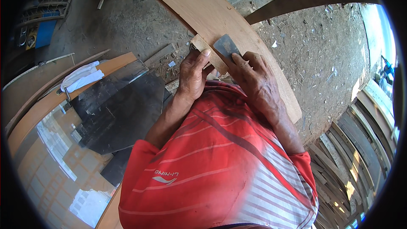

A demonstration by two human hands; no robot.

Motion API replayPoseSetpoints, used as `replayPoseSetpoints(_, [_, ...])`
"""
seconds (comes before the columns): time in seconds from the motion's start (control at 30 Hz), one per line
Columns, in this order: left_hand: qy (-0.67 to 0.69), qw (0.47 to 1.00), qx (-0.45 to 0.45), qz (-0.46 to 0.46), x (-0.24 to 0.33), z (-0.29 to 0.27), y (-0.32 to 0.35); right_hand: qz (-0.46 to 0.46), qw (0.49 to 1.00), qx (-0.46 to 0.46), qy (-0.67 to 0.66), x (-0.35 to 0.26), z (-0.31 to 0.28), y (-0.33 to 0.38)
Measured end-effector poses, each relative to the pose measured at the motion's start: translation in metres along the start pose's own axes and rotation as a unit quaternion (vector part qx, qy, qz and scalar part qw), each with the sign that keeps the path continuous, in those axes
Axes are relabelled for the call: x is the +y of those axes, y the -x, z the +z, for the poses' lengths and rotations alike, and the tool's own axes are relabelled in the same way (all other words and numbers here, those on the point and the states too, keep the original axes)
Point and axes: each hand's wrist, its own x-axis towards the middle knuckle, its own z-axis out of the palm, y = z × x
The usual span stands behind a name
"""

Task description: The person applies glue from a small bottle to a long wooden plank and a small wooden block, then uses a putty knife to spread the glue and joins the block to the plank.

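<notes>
"So, where does the small wooden block [212,54] sit?"

"Over the near edge of the long curved plank [199,8], just in front of the red shirt [199,152]. The left hand [193,74] pinches it, thumb on top, fingers beneath."

"And the right hand [256,74]?"

"Closed around one end of a flat grey plate [227,46], fingers bent over it. The plate lies beside the block, above the plank; whether it touches either can't be told."

"How far along is the work?"

"Seemingly under way, since both pieces are in hand and close together. The plank's visible face looks smooth and already shaped, its far end rounded off, with no coating apparent. The block looks bare too. How much of either is finished, or what remains, doesn't show."

"Any labels or writing?"

"Only on the shirt: white lettering [166,173], upside down from this view, with a swooping white emblem [164,180] below it. No marks are legible on the plate, block or plank."
</notes>
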Motion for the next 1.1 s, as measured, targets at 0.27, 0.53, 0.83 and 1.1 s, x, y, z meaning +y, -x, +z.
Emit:
replayPoseSetpoints(0.27, [-0.025, 0.999, -0.021, -0.005, -0.004, -0.01, -0.002, 0.004, 1.0, 0.003, 0.003, 0.002, -0.005, 0.006])
replayPoseSetpoints(0.53, [-0.027, 0.999, -0.035, -0.004, -0.002, -0.008, -0.001, 0.004, 1.0, -0.009, 0.024, -0.002, -0.002, 0.0])
replayPoseSetpoints(0.83, [-0.028, 0.999, -0.032, -0.011, -0.002, -0.012, -0.003, 0.005, 1.0, 0.013, 0.019, -0.001, 0.001, 0.004])
replayPoseSetpoints(1.1, [-0.015, 1.0, -0.01, -0.015, 0.0, -0.008, -0.002, -0.005, 1.0, 0.002, 0.027, 0.003, 0.004, -0.001])
